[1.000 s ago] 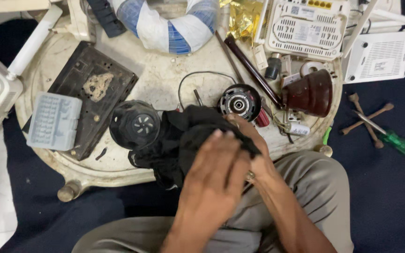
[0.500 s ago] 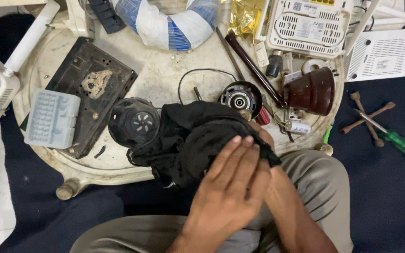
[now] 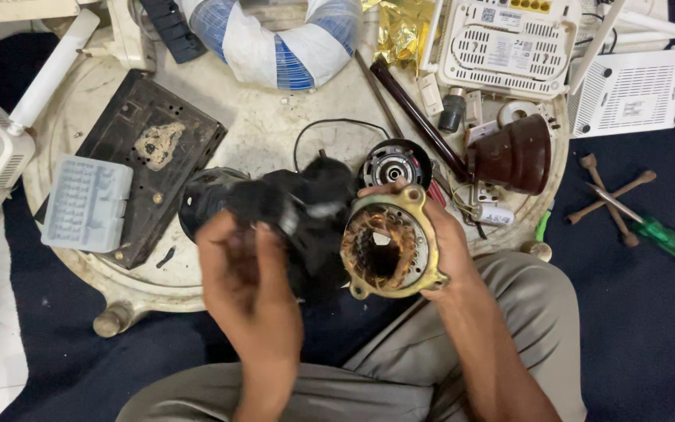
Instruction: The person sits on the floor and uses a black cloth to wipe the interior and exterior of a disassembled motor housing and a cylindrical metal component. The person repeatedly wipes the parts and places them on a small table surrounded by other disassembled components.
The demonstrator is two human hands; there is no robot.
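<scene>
The right hand (image 3: 447,250) grips a brass-rimmed stator (image 3: 388,248) with copper windings, tilted toward the camera, while the left hand (image 3: 248,273), blurred, clutches a black cloth (image 3: 306,211) just left of the stator, both above the round table's (image 3: 275,117) near edge.

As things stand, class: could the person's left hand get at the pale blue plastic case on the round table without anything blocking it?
Probably yes. The left hand grips a black cloth, so it is occupied, but the plastic case lies uncovered further to its left on the round table, with nothing between them.
</scene>
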